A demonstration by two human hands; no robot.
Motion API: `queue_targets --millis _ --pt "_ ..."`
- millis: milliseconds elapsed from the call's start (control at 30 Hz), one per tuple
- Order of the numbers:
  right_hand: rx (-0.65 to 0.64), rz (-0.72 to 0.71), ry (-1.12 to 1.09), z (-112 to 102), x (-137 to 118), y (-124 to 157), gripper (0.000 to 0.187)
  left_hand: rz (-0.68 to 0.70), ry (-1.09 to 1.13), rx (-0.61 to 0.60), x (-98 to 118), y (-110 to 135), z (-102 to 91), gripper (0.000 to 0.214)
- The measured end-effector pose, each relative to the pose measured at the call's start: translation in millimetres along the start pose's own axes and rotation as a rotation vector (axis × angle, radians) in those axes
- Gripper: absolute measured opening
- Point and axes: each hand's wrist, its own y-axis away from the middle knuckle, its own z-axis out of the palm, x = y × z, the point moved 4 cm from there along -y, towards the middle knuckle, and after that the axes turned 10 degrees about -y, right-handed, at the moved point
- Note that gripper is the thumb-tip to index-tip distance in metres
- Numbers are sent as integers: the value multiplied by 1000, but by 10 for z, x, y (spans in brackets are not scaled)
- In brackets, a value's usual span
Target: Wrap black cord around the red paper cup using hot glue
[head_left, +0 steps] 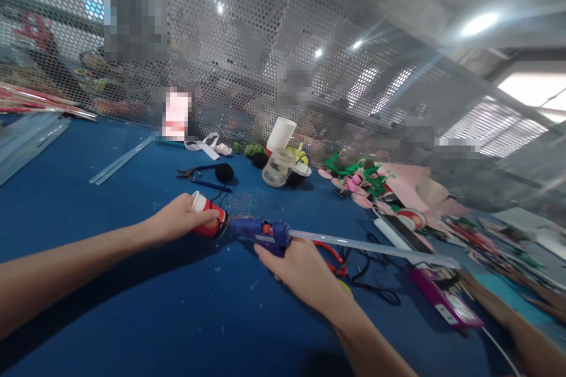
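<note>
I read the right grip (pixel 305 268) as pinching the handle of the blue glue gun (pixel 265 232), fingers wrapped, above the blue tabletop (pixel 177 318). A long translucent glue stick (pixel 354 241) extends from the gun's rear, to the right. Right of the glue gun, I log a purple box (pixel 444 297) with a co-worker's hand (pixel 477 291) just beside it, and a coiled black cable (pixel 375 291) between the gun and the box. Left of the glue gun, the left grip (pixel 177 218) pinches the red cup (pixel 206 227), which lies tilted on its side, its dark end toward the nozzle; I cannot tell whether nozzle and cup touch. Beyond the glue gun, to the left, I see pliers (pixel 190 174) and a black ball (pixel 224 172). Directly beyond the glue gun stands a clear plastic cup (pixel 276 171), with stacked white cups (pixel 282 132) behind it. Farthest beyond the glue gun, I note a perforated metal screen (pixel 247 41)
</note>
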Motion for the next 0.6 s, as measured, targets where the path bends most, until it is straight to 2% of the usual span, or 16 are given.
queue_targets --millis 600 --pt "28 -72 94 14 12 5 25 -29 51 9 -34 -12 3 37"
